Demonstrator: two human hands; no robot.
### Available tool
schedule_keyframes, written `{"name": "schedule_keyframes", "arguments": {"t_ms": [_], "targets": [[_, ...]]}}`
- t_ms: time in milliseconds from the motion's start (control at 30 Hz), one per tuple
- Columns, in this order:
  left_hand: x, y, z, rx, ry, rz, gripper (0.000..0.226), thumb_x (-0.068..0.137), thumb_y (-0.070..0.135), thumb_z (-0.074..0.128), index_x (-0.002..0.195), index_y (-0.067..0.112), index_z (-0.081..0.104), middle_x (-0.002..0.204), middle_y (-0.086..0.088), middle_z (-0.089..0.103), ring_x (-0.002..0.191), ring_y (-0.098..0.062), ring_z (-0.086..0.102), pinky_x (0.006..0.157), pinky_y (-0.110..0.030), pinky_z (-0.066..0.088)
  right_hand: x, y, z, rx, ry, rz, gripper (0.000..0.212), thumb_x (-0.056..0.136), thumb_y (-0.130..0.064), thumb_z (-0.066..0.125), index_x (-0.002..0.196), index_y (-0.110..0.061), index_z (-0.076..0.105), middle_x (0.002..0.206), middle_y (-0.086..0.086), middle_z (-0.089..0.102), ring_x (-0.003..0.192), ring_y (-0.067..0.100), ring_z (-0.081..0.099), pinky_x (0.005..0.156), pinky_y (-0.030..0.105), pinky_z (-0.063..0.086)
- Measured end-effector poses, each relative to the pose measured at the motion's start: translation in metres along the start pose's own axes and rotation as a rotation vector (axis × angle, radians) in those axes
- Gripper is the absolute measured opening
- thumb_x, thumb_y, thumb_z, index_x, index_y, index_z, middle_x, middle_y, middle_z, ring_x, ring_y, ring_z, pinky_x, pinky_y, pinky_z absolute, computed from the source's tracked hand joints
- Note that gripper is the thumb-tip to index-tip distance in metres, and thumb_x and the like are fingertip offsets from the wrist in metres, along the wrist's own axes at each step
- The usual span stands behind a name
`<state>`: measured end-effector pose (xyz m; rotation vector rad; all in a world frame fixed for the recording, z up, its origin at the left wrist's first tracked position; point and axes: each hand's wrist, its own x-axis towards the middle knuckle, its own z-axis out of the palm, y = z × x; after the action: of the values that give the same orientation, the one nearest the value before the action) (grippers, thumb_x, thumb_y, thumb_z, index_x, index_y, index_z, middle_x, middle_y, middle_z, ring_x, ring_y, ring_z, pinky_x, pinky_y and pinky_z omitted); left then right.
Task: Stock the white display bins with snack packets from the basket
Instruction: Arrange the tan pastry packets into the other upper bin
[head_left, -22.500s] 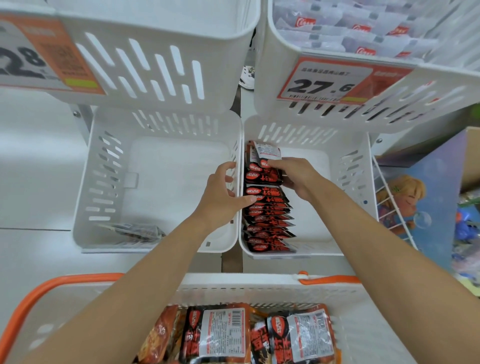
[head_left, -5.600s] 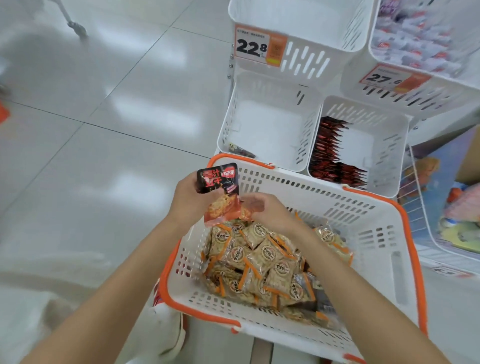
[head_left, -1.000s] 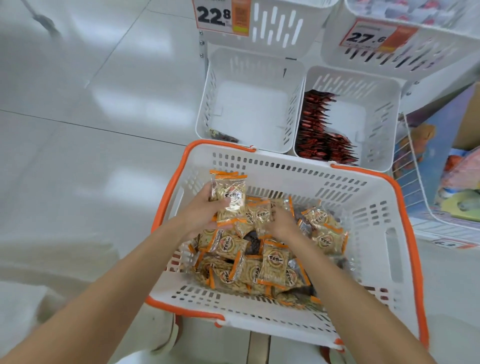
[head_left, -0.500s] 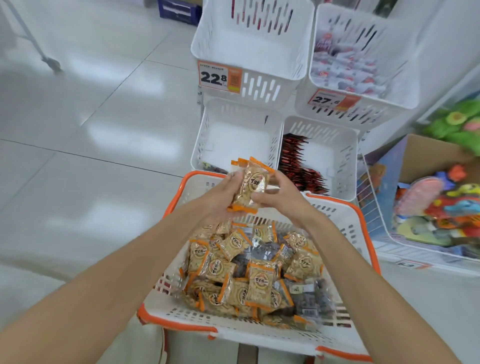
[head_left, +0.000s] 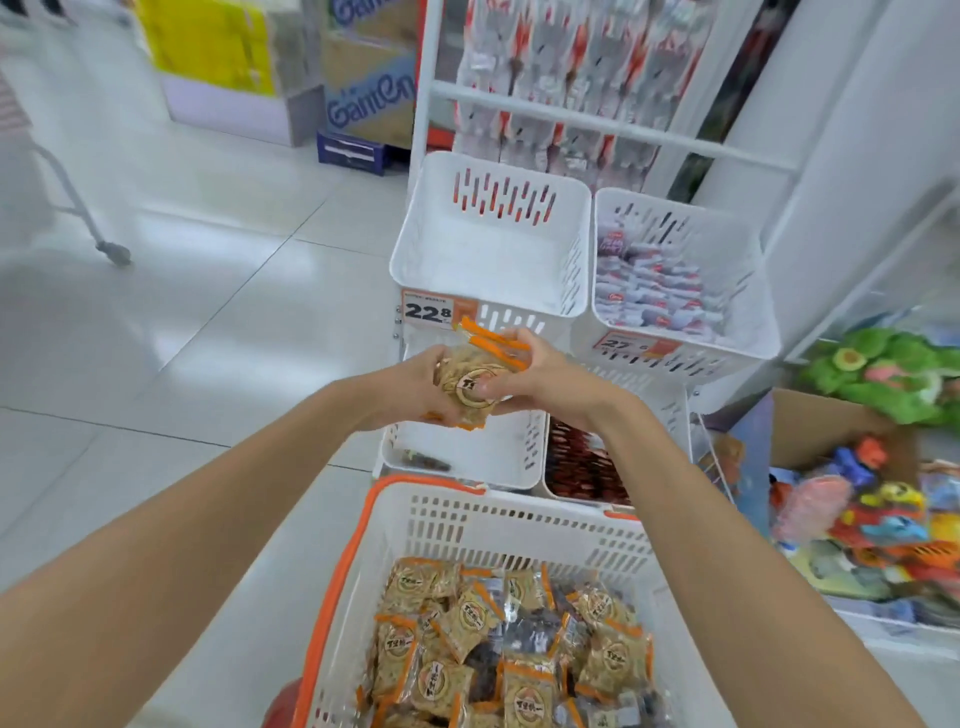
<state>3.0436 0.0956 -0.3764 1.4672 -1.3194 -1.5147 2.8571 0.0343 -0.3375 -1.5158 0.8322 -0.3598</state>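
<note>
Both hands hold a small stack of tan snack packets with orange ends (head_left: 475, 376) in the air, in front of the upper left white bin (head_left: 483, 249), which looks bare inside. My left hand (head_left: 415, 387) grips the stack from the left and my right hand (head_left: 535, 374) pinches it from the right. Below, the white basket with an orange rim (head_left: 498, 525) holds several more of the same tan packets (head_left: 498, 644). The lower left bin (head_left: 467, 457) has one dark packet at its front; the lower right bin (head_left: 587, 467) holds a row of red-black packets.
The upper right bin (head_left: 675, 280) is filled with white-red packets. Price tags reading 22.8 (head_left: 428, 310) and 27.6 hang on the upper bins. A cardboard box of colourful toys (head_left: 857, 499) stands on the right. Hanging packets fill the rack behind; cartons stand on the tiled floor at back left.
Both hands have lifted the tan packets out of the basket and carried them up and forward toward the upper bins. The view has tilted up, showing the rack behind.
</note>
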Motion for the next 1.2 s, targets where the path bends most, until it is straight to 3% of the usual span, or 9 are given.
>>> {"name": "schedule_keyframes", "arguments": {"t_ms": [133, 233, 333, 467, 567, 633, 733, 1000, 1200], "targets": [[0.016, 0.034, -0.045, 0.097, 0.106, 0.124, 0.096, 0.061, 0.009, 0.086, 0.141, 0.025, 0.037, 0.124, -0.003, 0.061, 0.105, -0.013, 0.066, 0.084, -0.029, 0.057, 0.035, -0.047, -0.011, -0.163, 0.105, -0.14, 0.043, 0.078, -0.001, 0.077, 0.117, -0.006, 0.059, 0.098, 0.011, 0.069, 0.079, 0.015, 0.071, 0.069, 0.03, 0.059], [0.027, 0.044, -0.081, 0.207, 0.411, 0.245, 0.089, 0.064, 0.017, 0.09, 0.139, 0.031, 0.042, 0.123, 0.0, 0.053, 0.109, -0.011, 0.056, 0.074, -0.016, 0.048, 0.07, -0.072, -0.034, -0.15, 0.284, -0.274, 0.038, 0.077, -0.004, 0.079, 0.111, -0.007, 0.062, 0.102, 0.014, 0.067, 0.082, 0.02, 0.07, 0.071, 0.034, 0.06], [0.049, 0.034, -0.108, 0.354, 0.678, 0.257, 0.098, 0.063, 0.03, 0.09, 0.144, 0.029, 0.036, 0.139, -0.004, 0.04, 0.124, -0.018, 0.042, 0.096, -0.032, 0.046, 0.114, -0.079, -0.052, -0.275, 0.451, -0.36, 0.035, 0.08, -0.009, 0.077, 0.108, -0.012, 0.057, 0.101, 0.009, 0.06, 0.083, 0.019, 0.066, 0.07, 0.034, 0.059], [0.079, 0.017, -0.119, 0.344, 0.575, 0.174, 0.126, 0.063, 0.039, 0.089, 0.156, 0.02, 0.006, 0.159, 0.003, 0.02, 0.147, -0.017, 0.018, 0.117, -0.035, 0.023, 0.18, -0.062, -0.049, -0.682, 0.38, -0.36, 0.033, 0.078, -0.018, 0.077, 0.1, -0.022, 0.053, 0.1, 0.003, 0.054, 0.086, 0.017, 0.052, 0.064, 0.025, 0.041], [0.095, 0.003, -0.118, 0.239, 0.485, 0.316, 0.097, 0.069, 0.026, 0.087, 0.146, 0.026, 0.029, 0.136, 0.012, 0.054, 0.126, -0.01, 0.05, 0.093, -0.016, 0.043, 0.216, -0.044, -0.04, -0.834, 0.058, -0.131, 0.033, 0.079, -0.024, 0.079, 0.103, -0.019, 0.056, 0.101, 0.004, 0.056, 0.088, 0.02, 0.055, 0.071, 0.026, 0.048], [0.099, -0.008, -0.114, 0.224, 0.493, 0.363, 0.084, 0.073, 0.016, 0.084, 0.136, 0.042, 0.036, 0.114, 0.026, 0.062, 0.106, 0.007, 0.057, 0.074, -0.004, 0.044, 0.221, -0.046, -0.041, -0.71, -0.149, 0.1, 0.035, 0.083, -0.035, 0.075, 0.11, -0.018, 0.06, 0.106, 0.003, 0.06, 0.092, 0.017, 0.059, 0.082, 0.031, 0.052], [0.103, -0.022, -0.109, 0.18, 0.553, 0.39, 0.08, 0.075, 0.013, 0.081, 0.125, 0.057, 0.037, 0.109, 0.041, 0.057, 0.103, 0.017, 0.053, 0.071, -0.002, 0.043, 0.22, -0.051, -0.057, -0.382, -0.299, 0.23, 0.041, 0.089, -0.046, 0.064, 0.117, -0.016, 0.063, 0.121, 0.001, 0.06, 0.116, 0.016, 0.057, 0.096, 0.033, 0.051], [0.105, -0.019, -0.11, 0.113, 0.493, 0.389, 0.072, 0.07, 0.034, 0.085, 0.13, 0.039, 0.048, 0.117, 0.022, 0.064, 0.11, 0.004, 0.059, 0.086, -0.021, 0.051, 0.222, -0.039, -0.036, -0.518, -0.151, 0.078, 0.032, 0.088, -0.024, 0.071, 0.118, -0.019, 0.059, 0.122, 0.017, 0.058, 0.088, 0.018, 0.059, 0.077, 0.033, 0.052], [0.103, -0.013, -0.109, 0.162, 0.541, 0.332, 0.069, 0.073, 0.039, 0.082, 0.133, 0.036, 0.048, 0.117, 0.02, 0.064, 0.109, 0.003, 0.059, 0.097, -0.033, 0.05, 0.21, -0.04, -0.04, -0.522, -0.134, 0.085, 0.037, 0.09, -0.042, 0.065, 0.126, -0.037, 0.058, 0.136, 0.0, 0.046, 0.116, 0.014, 0.054, 0.088, 0.027, 0.048]]}}
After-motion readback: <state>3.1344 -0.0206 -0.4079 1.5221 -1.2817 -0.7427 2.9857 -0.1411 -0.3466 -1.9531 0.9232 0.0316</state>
